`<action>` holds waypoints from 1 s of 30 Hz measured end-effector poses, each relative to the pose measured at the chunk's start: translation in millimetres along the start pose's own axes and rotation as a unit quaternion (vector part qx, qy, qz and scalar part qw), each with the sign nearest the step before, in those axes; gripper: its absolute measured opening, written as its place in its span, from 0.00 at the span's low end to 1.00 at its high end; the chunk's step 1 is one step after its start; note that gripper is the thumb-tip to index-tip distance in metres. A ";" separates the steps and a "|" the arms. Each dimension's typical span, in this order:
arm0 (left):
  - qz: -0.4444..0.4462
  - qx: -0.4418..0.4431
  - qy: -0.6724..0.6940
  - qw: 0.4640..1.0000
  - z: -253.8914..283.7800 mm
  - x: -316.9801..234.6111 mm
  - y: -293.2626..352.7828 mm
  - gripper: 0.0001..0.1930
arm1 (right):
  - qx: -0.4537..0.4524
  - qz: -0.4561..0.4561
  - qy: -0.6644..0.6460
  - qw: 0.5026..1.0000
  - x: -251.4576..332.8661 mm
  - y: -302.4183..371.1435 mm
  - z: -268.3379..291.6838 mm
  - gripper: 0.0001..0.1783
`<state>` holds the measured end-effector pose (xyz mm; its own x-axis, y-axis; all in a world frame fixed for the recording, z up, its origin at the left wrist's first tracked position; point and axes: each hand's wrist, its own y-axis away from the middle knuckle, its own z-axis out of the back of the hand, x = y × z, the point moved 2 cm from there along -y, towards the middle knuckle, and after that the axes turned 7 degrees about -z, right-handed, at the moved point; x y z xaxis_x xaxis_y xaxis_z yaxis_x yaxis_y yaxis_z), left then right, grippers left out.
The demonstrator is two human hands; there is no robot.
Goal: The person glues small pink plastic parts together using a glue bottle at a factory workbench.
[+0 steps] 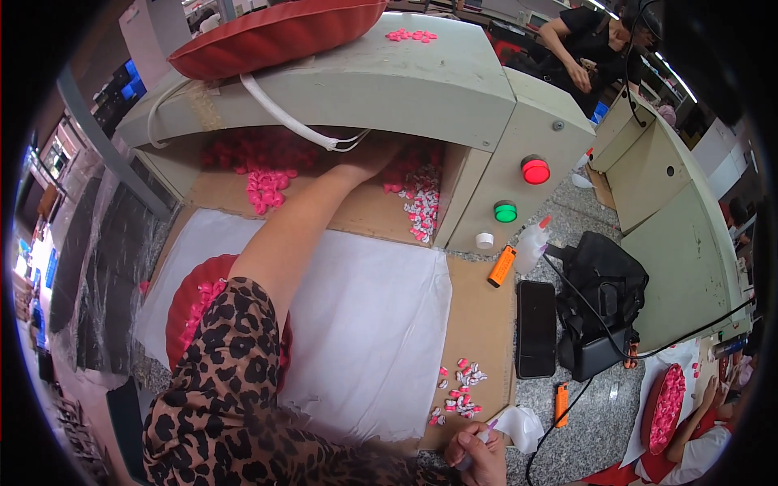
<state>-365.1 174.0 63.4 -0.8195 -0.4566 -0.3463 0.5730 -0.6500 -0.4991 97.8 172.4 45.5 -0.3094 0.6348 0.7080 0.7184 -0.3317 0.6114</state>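
Note:
My left arm, in a leopard-print sleeve, reaches deep into the opening of a grey metal box [397, 89]. Inside it my left hand [374, 159] is partly in shadow, and its fingers are hidden. Around that hand lie heaps of small pink pieces [266, 188] and pink-and-white pieces [421, 202]. Low in the view, my right hand [478, 458] is closed on a slim pale applicator with a purple tip [489, 429]. Just above it, loose pink-and-white pieces [463, 389] are scattered on brown board. A red fluted tray [185, 312] with pink pieces sits partly behind my left sleeve.
White paper [369, 324] covers the work surface. To the right are a black phone [536, 328], a black bag [604, 296], orange lighters [502, 266] and a squeeze bottle [531, 249]. Another red tray [271, 36] rests on the box. Other people work at right.

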 end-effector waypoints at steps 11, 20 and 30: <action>0.182 0.136 -0.049 0.973 -34.8 -9.4 -12.0 0.32 | 0.002 -0.012 -0.029 1.000 -3.4 -0.7 2.7 0.09; 0.257 -0.007 0.425 0.868 -11.9 58.2 0.2 0.15 | 0.009 -0.021 -0.009 1.000 -2.2 1.1 2.9 0.06; 0.016 0.121 0.203 0.972 9.0 -10.2 32.7 0.12 | 0.010 -0.015 -0.007 1.000 0.0 -3.7 1.1 0.09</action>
<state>-338.0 151.9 57.7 -0.7072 -0.2331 -0.6675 0.5413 -0.7859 -0.2990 95.9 174.4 42.9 -0.3219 0.6540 0.6846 0.7218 -0.2983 0.6245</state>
